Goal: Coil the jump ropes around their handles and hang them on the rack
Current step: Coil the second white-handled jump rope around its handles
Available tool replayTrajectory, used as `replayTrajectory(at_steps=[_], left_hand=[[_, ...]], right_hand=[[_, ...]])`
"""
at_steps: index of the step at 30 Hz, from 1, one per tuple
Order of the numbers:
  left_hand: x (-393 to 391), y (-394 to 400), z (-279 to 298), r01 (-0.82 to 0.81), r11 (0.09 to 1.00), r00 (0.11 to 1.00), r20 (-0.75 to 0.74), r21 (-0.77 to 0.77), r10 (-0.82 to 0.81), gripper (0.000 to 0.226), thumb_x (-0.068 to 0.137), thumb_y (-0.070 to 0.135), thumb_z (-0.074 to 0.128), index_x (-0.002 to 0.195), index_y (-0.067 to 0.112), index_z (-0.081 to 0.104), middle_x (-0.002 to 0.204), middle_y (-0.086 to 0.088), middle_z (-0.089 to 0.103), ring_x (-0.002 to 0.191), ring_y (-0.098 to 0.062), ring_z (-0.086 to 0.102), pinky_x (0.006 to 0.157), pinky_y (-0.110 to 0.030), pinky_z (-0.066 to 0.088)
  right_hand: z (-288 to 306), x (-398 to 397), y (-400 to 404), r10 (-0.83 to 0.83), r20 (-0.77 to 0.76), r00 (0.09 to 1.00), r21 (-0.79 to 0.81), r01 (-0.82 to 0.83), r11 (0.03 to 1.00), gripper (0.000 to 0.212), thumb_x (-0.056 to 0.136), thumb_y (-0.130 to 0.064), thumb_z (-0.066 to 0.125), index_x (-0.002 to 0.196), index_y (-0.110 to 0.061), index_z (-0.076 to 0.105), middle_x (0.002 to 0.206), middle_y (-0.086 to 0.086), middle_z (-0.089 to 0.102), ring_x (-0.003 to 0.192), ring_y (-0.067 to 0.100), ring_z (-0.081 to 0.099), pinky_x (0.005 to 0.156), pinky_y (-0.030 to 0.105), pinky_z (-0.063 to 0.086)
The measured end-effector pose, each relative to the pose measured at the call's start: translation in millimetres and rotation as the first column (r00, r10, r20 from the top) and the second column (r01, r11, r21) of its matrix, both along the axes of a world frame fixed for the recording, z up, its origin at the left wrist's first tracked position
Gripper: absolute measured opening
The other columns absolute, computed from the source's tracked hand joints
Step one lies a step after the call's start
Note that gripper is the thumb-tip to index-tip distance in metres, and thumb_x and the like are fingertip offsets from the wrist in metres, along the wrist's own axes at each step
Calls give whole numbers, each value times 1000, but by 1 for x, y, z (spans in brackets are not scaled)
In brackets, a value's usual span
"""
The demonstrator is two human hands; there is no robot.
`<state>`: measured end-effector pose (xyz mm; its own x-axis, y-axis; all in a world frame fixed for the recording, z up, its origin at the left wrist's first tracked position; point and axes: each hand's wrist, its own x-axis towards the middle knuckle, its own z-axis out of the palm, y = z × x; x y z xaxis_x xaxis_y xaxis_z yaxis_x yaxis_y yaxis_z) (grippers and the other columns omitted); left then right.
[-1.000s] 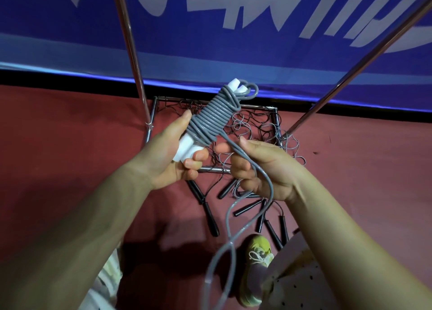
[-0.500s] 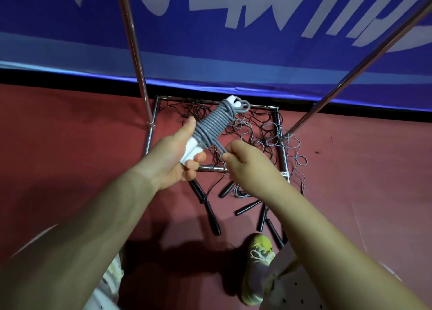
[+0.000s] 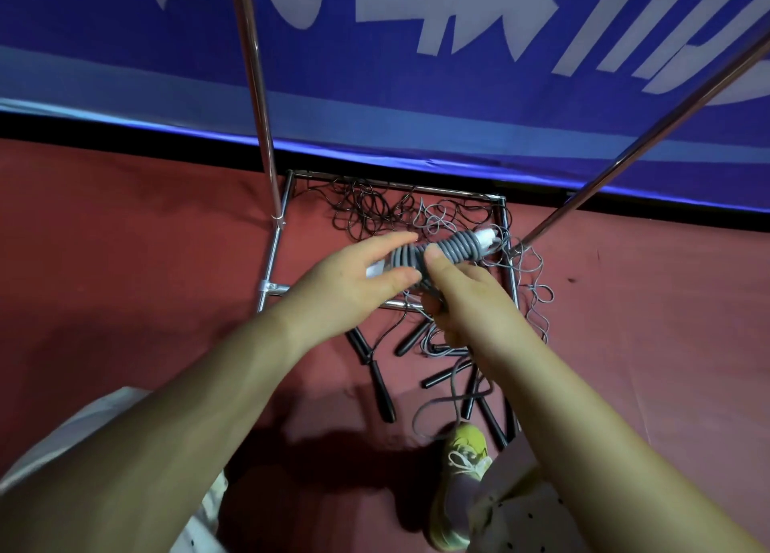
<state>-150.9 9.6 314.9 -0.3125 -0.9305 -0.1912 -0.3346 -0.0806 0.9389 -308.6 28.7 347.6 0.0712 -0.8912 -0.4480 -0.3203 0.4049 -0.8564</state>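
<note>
A grey jump rope (image 3: 452, 249) is coiled round its white handles (image 3: 486, 236) and lies nearly level above the rack's base. My left hand (image 3: 354, 277) holds the left end of the bundle between thumb and fingers. My right hand (image 3: 462, 290) grips the coil from below, thumb on top. A loose tail of grey rope (image 3: 437, 411) hangs beneath my right wrist. The metal rack (image 3: 273, 256) rises in two chrome poles (image 3: 254, 77).
Black jump ropes with black handles (image 3: 377, 379) and tangled cords (image 3: 366, 211) lie on the red floor inside the rack's base. More grey cord (image 3: 537, 294) spills over its right side. A blue banner (image 3: 416, 73) stands behind. My yellow shoe (image 3: 462, 461) is below.
The coiled bundle has swung from tilted upright to almost level and lower. My right hand has moved up onto the coil, and the loose rope below has shortened.
</note>
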Motion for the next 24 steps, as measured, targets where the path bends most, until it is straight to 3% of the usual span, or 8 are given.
replayTrajectory(at_steps=[4,6,8,11,14,17,20,24], left_hand=[[4,-1,0,-21,1000,999,-31,17,22,42,71,55,63,112,48,56,119,18,62,115,2,55,101,-20,40],[8,-2,10,-16,971,972,-226,238,71,17,87,42,60,100,30,63,96,8,70,91,-7,65,79,-19,50],[15,-3,22,117,840,949,-309,530,63,41,87,54,51,87,16,67,76,-7,71,65,-18,65,56,-24,47],[21,0,27,281,673,934,-357,685,-26,63,68,68,37,74,16,72,70,-15,68,56,-25,64,55,-26,48],[12,4,26,128,771,954,-289,624,76,55,74,61,46,85,11,66,64,-10,64,55,-22,60,54,-28,51],[3,7,15,-34,923,985,-144,383,96,27,95,42,49,94,19,63,61,-3,64,53,-17,61,51,-26,50],[1,8,9,-81,977,997,3,197,82,17,94,41,52,91,28,63,66,4,65,60,-17,64,55,-27,50],[-6,5,11,-169,950,964,-155,264,214,24,99,33,45,99,18,63,72,-5,63,58,-16,58,53,-28,50]], right_hand=[[-9,2,-7,3,-44,999,-68,-6,998,41,96,-47,46,65,-20,48,50,-12,37,40,3,29,50,26,22],[-8,2,-8,62,-53,997,-141,-69,988,39,94,-48,46,67,-20,47,47,-16,39,42,1,32,52,24,24],[-3,1,-4,174,-15,985,-223,-172,959,32,99,-37,44,70,-24,48,49,-22,47,46,-3,42,54,17,29],[-1,-4,0,353,-19,935,-254,-346,903,16,98,-33,43,89,-28,55,65,-31,58,63,-10,53,61,8,38],[-1,-11,-3,376,-72,924,-180,-382,906,14,102,-28,41,92,-31,51,66,-36,56,65,-17,52,64,4,37],[-4,-17,-6,380,-225,897,-142,-416,898,16,101,-33,41,87,-30,48,74,-21,51,63,-21,48,62,4,36],[-9,-17,-7,367,-328,870,-139,-429,893,25,101,-32,44,76,-30,44,71,-17,45,60,-16,48,57,7,35],[-10,-14,-8,262,-255,931,-218,-319,922,25,101,-35,43,81,-24,54,69,-14,48,59,-3,45,59,18,35]])
